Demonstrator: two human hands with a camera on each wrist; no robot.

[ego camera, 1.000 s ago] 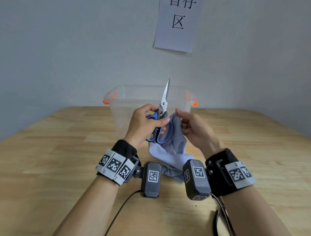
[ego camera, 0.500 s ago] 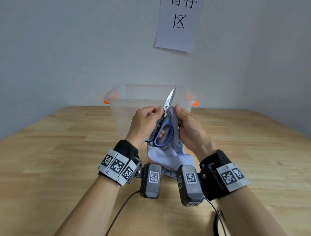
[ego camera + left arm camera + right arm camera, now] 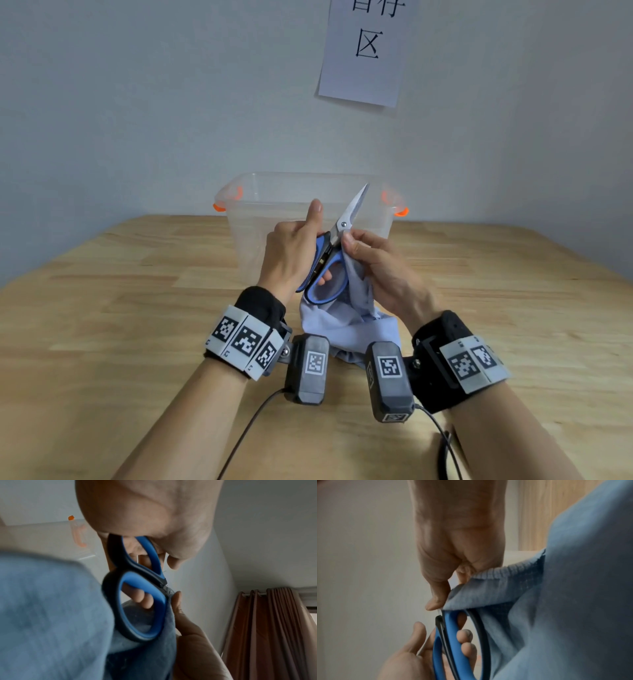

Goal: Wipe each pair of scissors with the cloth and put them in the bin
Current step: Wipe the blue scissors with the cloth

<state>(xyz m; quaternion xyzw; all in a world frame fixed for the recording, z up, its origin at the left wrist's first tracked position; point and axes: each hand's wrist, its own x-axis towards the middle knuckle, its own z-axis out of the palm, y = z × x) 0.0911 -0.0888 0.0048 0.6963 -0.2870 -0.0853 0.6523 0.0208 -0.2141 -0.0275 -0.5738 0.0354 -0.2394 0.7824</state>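
In front of the clear bin (image 3: 274, 192), left hand (image 3: 291, 253) grips the blue-handled scissors (image 3: 330, 260), blades closed, tip up; right hand (image 3: 380, 270) pinches the cloth (image 3: 346, 318) against them.

From my head view the light is soft and even, with only faint shadows on the pale wooden table (image 3: 102, 325) and a small glint on the steel blades of the blue-and-black-handled scissors (image 3: 354, 207). The straight table edge bows toward the corners (the wide lens does that). My wrist views are dimmer and grainy: the light blue-grey cloth (image 3: 48, 615) fills one side as a soft blur, my left hand (image 3: 147, 513) sits in shade against the bright wall, and my right hand (image 3: 458, 534) looks muted.
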